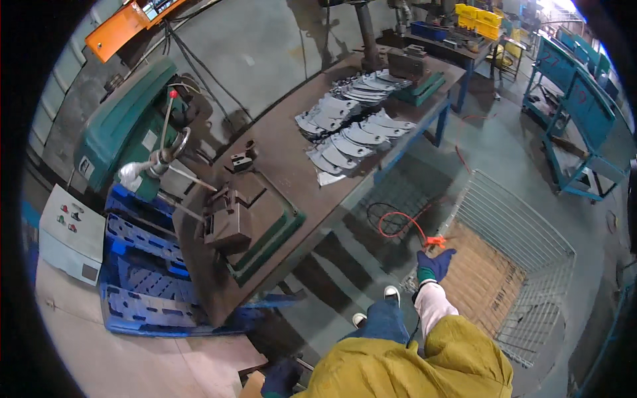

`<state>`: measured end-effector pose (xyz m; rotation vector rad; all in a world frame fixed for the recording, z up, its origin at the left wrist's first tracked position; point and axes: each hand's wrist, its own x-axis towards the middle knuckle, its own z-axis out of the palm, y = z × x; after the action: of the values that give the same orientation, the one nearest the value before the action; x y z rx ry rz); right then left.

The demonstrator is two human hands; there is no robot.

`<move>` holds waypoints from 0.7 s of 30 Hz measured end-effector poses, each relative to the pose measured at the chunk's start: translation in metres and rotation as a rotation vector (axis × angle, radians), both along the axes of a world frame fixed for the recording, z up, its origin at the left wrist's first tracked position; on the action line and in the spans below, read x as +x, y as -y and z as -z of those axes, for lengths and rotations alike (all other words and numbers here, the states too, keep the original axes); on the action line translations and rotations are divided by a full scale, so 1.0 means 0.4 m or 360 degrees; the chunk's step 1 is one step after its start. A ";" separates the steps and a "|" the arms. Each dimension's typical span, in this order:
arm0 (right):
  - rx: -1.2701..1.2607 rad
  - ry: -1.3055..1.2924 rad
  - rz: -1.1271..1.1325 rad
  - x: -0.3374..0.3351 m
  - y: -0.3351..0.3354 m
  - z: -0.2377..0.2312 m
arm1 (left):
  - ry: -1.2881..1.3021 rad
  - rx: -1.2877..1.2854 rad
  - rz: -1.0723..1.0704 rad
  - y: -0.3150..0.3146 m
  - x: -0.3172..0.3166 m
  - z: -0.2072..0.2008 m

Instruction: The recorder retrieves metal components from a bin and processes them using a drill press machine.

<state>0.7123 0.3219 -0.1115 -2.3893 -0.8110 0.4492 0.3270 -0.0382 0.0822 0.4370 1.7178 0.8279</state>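
The orange hose-end tool (pixel 435 241) sits at twelve o'clock from my right hand (pixel 434 266); fingers part-spread, grip unconfirmed. A full-palm hold is advisable, with the red hose (pixel 401 213), at ten o'clock, kept off the wire basket (pixel 514 222). My left hand (pixel 282 377), eight o'clock: closure indeterminable.
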 end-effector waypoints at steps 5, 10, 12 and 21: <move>0.0065 -0.0168 0.0241 -0.007 -0.109 0.036 | 0.0130 -0.0245 -0.0048 -0.090 -0.014 -0.021; 0.0009 -0.0174 0.0372 0.041 -0.197 0.142 | 0.0178 -0.0336 -0.0063 -0.192 0.009 -0.042; 0.0062 -0.0280 0.0384 0.065 -0.227 0.133 | 0.0198 -0.0347 -0.0054 -0.236 0.016 -0.037; 0.1107 -0.1002 -0.0597 0.185 -0.438 -0.246 | 0.0242 -0.0283 0.0033 -0.382 0.064 -0.032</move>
<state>0.7861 0.4973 -0.0133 -1.3435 -0.9148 0.8468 0.3526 0.1145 0.0949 0.2642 1.6261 0.6693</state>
